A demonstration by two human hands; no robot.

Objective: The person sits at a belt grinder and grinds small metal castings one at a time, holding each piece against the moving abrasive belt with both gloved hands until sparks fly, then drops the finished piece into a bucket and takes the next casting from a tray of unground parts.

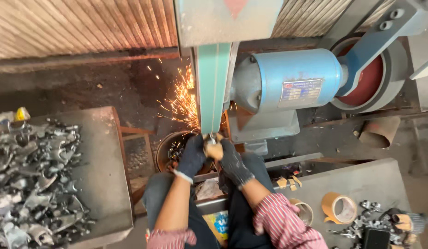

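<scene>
- both gloved hands, left hand (191, 154) and right hand (232, 161), are clamped shut round one small metal part (212, 138), pinched from either side so it doesn't skate on the belt
- part's pressed to the green sanding belt (213, 87), sparks (184, 99) flying off left
- it's tiny, greyish, mostly buried in my gloves
- pile of grey castings (32, 177) sits on the table (103, 184) at my left, within reach

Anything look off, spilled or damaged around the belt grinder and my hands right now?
Nothing looks damaged or spilled. The left hand and right hand, both gloved, press a small metal part against the green belt; sparks spray to the left, as grinding would produce. The metal parts are heaped loosely on the side table, none visibly fallen.
</scene>
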